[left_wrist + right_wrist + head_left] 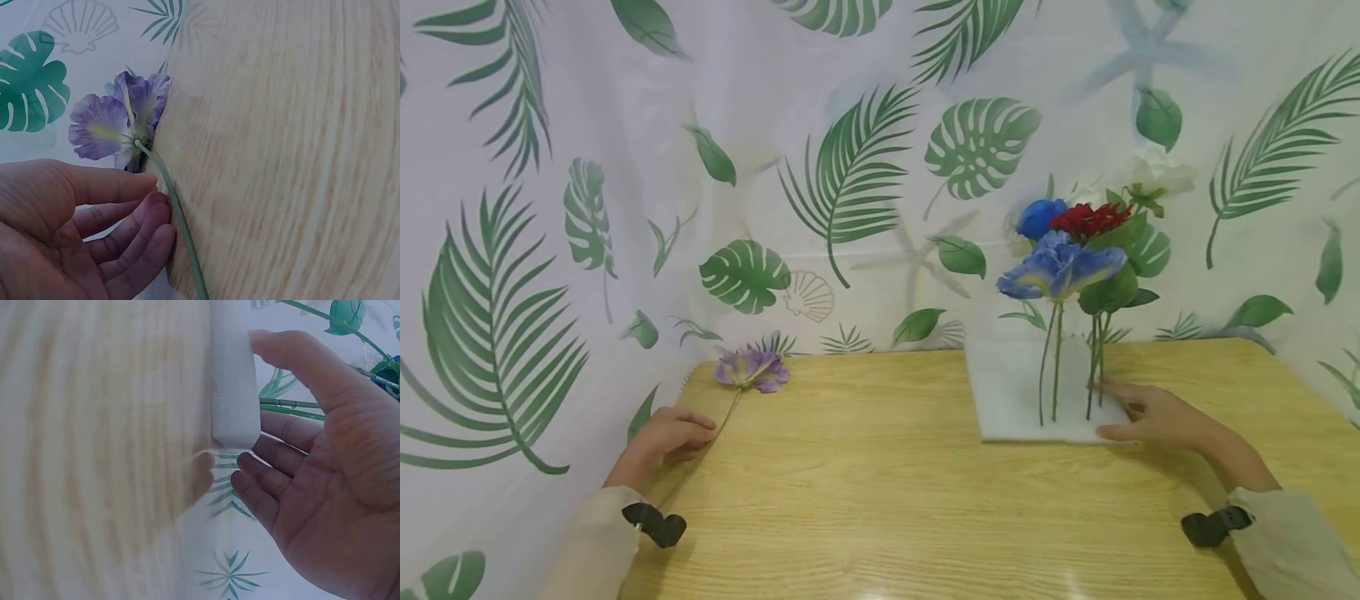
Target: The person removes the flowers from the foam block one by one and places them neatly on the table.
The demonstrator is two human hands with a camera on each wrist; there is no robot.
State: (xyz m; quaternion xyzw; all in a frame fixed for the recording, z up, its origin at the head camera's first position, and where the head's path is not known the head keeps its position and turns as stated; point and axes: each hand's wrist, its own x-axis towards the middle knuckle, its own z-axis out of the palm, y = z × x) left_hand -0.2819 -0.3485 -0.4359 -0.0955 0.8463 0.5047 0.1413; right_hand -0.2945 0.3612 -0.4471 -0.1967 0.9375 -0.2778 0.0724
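Observation:
A purple flower (752, 368) with a long green stem (181, 219) lies at the table's left side. My left hand (673, 435) is beside this stem, thumb and fingertips right at it, fingers loosely bent. On the right, a flat white foam block (1011, 392) bears several upright flowers: a light blue one (1060, 265), a darker blue one (1040, 218), a red one (1090, 219) and white ones (1161, 172). My right hand (1168, 423) rests at the block's right end. Its thumb lies along the block's near top edge in the right wrist view; the other fingers extend by its end corner.
The wood-grain table (865, 483) stretches between both hands. A white cloth with green leaf prints (865, 167) hangs behind it and along the left side. The tall flower heads on the foam block stand in front of this cloth.

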